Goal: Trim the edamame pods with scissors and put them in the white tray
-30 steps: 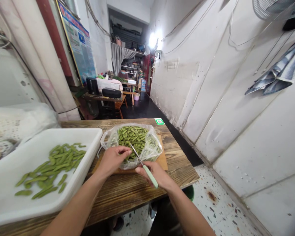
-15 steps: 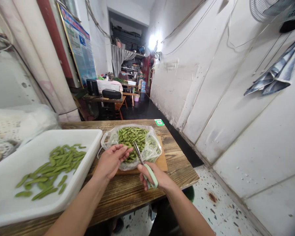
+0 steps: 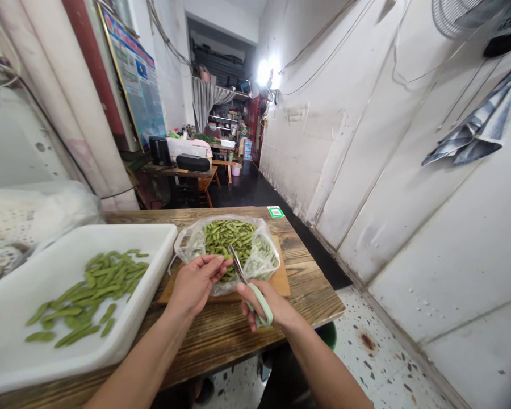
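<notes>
My right hand is closed round the pale green handles of a pair of scissors, whose metal blades point up and left. The blades reach the fingertips of my left hand, which pinches an edamame pod mostly hidden by the fingers. Both hands are over the near side of a clear plastic bag full of green edamame pods. The bag rests on a wooden cutting board. To the left, a white tray holds a loose heap of edamame pods.
Everything stands on a wooden table with a green QR sticker at its far edge. A green bucket shows below the right edge. White plastic bags lie at far left. A person sits at a table farther back.
My left hand has shifted slightly right, bringing its fingertips to the scissor blades. The blades look closer together than before. The tray and bag have stayed put.
</notes>
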{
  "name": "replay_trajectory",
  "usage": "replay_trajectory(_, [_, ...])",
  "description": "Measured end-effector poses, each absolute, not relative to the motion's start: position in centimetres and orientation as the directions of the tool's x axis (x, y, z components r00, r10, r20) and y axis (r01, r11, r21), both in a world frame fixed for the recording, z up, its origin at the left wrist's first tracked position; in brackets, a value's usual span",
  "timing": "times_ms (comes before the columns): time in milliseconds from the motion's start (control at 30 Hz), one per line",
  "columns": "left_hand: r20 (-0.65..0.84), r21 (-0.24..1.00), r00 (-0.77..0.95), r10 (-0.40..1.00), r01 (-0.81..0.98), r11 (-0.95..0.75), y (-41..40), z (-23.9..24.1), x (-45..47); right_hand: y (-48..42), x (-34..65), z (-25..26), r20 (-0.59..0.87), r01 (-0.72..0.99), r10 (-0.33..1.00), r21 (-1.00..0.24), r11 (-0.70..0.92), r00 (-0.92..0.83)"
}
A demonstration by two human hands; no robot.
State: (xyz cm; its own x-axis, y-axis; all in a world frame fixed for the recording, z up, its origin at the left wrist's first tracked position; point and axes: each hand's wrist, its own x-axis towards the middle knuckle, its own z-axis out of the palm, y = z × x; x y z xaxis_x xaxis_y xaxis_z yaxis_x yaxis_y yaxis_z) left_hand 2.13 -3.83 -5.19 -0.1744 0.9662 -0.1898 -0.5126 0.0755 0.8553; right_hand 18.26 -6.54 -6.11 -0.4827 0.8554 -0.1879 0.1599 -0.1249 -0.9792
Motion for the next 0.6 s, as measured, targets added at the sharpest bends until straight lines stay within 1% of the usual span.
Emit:
replay_trajectory(167, [-0.164, 0.895, -0.202, 0.966, -0.443, 0.059, -3.6, -5.9, 2.1, -6.2, 18.3, -7.0, -0.195, 0.143, 0.86, -0.979, -0.143, -0.472])
replay_trajectory(233, [-0.11, 0.939, -0.271, 0.956, -0.342, 0.011, -3.6, -6.1, 1.2, -6.1, 18.5, -7.5, -0.195, 0.117, 0.863, -0.98, -0.158, -0.467])
replay_trajectory(267, [-0.058, 0.971, -0.343, 0.938, -0.237, -0.027, -3.7, -6.0, 0.4, -6.0, 18.6, -7.7, -0.191, 0.104, 0.865, -0.981, -0.161, -0.464])
replay_trajectory(300, [0.024, 0.995, -0.436, 0.899, -0.079, -0.064, -3.9, -5.8, -0.7, -5.9, 18.7, -7.9, -0.189, 0.094, 0.869, -0.982, -0.164, -0.458])
replay_trajectory(333, [0.138, 0.988, -0.52, 0.843, 0.127, -0.083, -4.1, -5.4, -1.9, -5.9, 18.8, -8.0, -0.188, 0.088, 0.872, -0.982, -0.166, -0.452])
replay_trajectory(367, [0.284, 0.927, -0.589, 0.757, 0.371, -0.059, -4.4, -5.1, -3.2, -5.8, 18.9, -8.1, -0.189, 0.088, 0.875, -0.982, -0.167, -0.446])
replay_trajectory(400, [0.44, 0.802, -0.589, 0.678, 0.597, -0.001, -4.7, -4.6, -4.4, -5.7, 19.0, -8.1, -0.19, 0.091, 0.877, -0.982, -0.167, -0.441])
replay_trajectory(433, [0.543, 0.659, -0.542, 0.641, 0.749, 0.075, -4.9, -4.3, -5.5, -5.7, 19.1, -8.1, -0.193, 0.095, 0.879, -0.981, -0.168, -0.436])
replay_trajectory(467, [0.615, 0.539, -0.502, 0.607, 0.83, 0.141, -5.0, -4.0, -6.3, -5.6, 19.0, -8.1, -0.199, 0.101, 0.88, -0.98, -0.172, -0.432])
replay_trajectory(500, [0.661, 0.437, -0.44, 0.608, 0.884, 0.165, -5.0, -3.9, -6.7, -5.6, 19.0, -8.1, -0.204, 0.103, 0.88, -0.979, -0.177, -0.428])
replay_trajectory(533, [0.676, 0.365, -0.365, 0.64, 0.921, 0.139, -4.8, -3.9, -6.7, -5.6, 18.9, -8.1, -0.209, 0.1, 0.88, -0.978, -0.184, -0.427])
replay_trajectory(567, [0.662, 0.314, -0.266, 0.701, 0.947, 0.063, -4.5, -4.1, -6.4, -5.6, 18.8, -8.1, -0.213, 0.094, 0.88, -0.977, -0.191, -0.424])
replay_trajectory(600, [0.615, 0.277, -0.141, 0.776, 0.96, -0.045, -4.0, -4.5, -5.9, -5.6, 18.7, -8.1, -0.215, 0.086, 0.88, -0.977, -0.197, -0.423])
